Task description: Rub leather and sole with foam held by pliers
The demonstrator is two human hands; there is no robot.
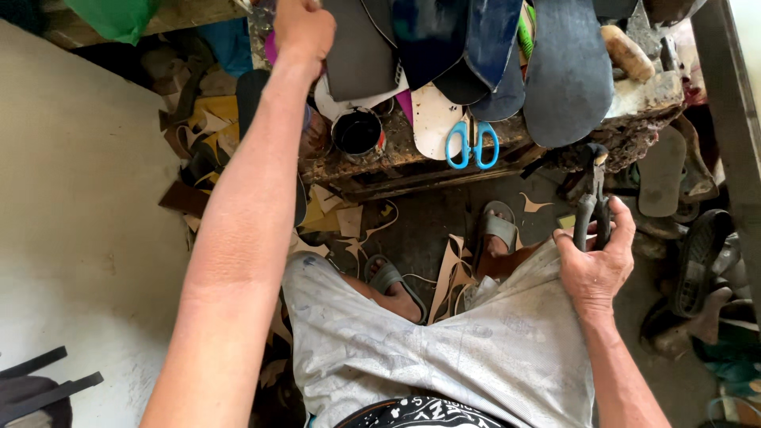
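While our left hand (304,28) is reaching over the worktop's (380,162) far edge, fingers hidden, we cannot tell their grasp.
Our right hand (596,265) is clenching pliers (590,208) off the worktop's right corner; overhanging soles (567,71) could slide off.

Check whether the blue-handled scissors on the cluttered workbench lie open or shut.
Shut: the blue-handled scissors show both finger loops side by side, touching; their blades are hidden under the soles.
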